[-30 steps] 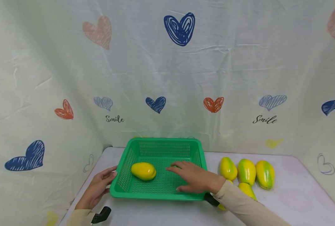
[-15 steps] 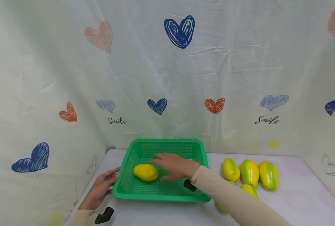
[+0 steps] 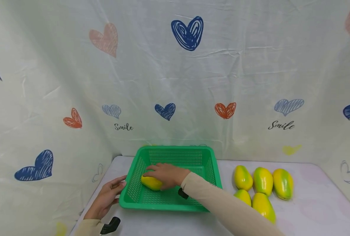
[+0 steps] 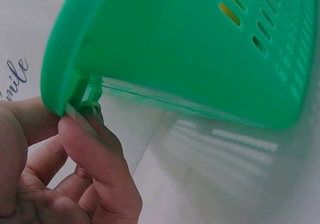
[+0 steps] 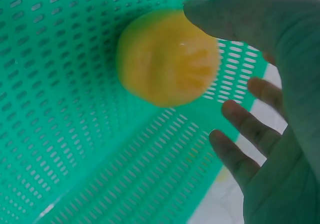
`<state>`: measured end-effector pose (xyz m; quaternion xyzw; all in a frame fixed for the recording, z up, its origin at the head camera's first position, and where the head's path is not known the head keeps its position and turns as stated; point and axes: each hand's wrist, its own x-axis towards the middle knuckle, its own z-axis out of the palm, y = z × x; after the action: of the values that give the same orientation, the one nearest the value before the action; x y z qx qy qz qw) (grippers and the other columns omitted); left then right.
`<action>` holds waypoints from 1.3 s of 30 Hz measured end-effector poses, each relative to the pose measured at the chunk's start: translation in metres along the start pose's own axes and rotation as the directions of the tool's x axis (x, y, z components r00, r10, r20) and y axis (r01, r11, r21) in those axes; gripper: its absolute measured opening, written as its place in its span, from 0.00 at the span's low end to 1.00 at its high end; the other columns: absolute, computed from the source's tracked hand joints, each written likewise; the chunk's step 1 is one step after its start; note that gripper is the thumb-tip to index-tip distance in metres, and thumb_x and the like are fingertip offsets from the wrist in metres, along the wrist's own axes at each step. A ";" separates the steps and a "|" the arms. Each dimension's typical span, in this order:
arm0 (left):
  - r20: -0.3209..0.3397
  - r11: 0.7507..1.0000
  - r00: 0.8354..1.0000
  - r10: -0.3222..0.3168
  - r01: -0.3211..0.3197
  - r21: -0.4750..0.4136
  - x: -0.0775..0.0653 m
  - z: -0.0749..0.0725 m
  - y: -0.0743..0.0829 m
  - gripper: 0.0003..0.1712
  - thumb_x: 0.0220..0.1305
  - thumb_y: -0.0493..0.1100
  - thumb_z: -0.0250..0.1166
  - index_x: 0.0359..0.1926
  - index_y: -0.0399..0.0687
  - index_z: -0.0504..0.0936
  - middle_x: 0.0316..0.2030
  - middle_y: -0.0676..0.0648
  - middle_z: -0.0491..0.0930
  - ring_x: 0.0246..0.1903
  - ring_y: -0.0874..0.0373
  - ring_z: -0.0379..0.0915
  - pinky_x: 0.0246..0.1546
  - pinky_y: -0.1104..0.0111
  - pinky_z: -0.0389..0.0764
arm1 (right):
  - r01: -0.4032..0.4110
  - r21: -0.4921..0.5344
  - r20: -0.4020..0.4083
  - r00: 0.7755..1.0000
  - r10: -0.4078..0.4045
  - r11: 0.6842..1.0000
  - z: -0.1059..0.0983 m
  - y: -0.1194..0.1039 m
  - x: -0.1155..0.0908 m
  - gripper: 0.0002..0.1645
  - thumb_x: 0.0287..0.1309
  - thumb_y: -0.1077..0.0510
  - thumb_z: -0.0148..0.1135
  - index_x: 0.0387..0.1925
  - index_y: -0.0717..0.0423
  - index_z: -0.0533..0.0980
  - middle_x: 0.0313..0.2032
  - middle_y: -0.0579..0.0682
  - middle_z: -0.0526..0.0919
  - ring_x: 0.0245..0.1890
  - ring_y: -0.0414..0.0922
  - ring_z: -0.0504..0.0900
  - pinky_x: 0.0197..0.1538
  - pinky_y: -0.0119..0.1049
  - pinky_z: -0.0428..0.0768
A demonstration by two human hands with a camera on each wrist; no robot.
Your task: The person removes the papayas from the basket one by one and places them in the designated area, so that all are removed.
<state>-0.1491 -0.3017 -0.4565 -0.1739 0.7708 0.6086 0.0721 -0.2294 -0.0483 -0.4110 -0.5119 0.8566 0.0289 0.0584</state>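
A yellow papaya (image 3: 151,183) with a green tinge lies in the left part of a green plastic basket (image 3: 163,207). My right hand (image 3: 167,175) is over it from the right, fingers spread. In the right wrist view the thumb overlaps the edge of the blurred papaya (image 5: 165,63), while the other fingers (image 5: 240,119) stand apart from it; contact is unclear. At the basket's left side my left hand (image 3: 105,196) pinches the rim. The left wrist view shows the thumb and a finger of that hand (image 4: 95,154) at the basket's rim (image 4: 60,68).
To the right of the basket, several more yellow-green papayas (image 3: 262,181) lie grouped on the white table (image 3: 304,196). My right sleeve (image 3: 219,203) crosses the basket's front right corner. A curtain (image 3: 192,82) printed with hearts hangs behind the table.
My right hand has moved left across the basket and down over the papaya inside. The left hand stays at the rim. The view has shifted slightly.
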 end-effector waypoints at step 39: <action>0.001 1.000 1.000 -0.028 0.028 -0.008 0.002 0.000 0.001 0.33 0.82 0.44 0.58 0.78 0.33 0.62 0.62 0.34 0.79 0.42 0.59 0.81 0.42 0.60 0.85 | -0.184 0.219 0.133 0.979 0.157 0.958 0.029 0.019 -0.022 0.53 0.50 0.43 0.86 0.73 0.42 0.68 0.68 0.44 0.68 0.58 0.40 0.74 0.57 0.31 0.79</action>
<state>-0.1515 -0.3017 -0.4561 -0.1848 0.7657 0.6108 0.0804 -0.2339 -0.0174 -0.4368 -0.4232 0.8904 -0.0364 0.1633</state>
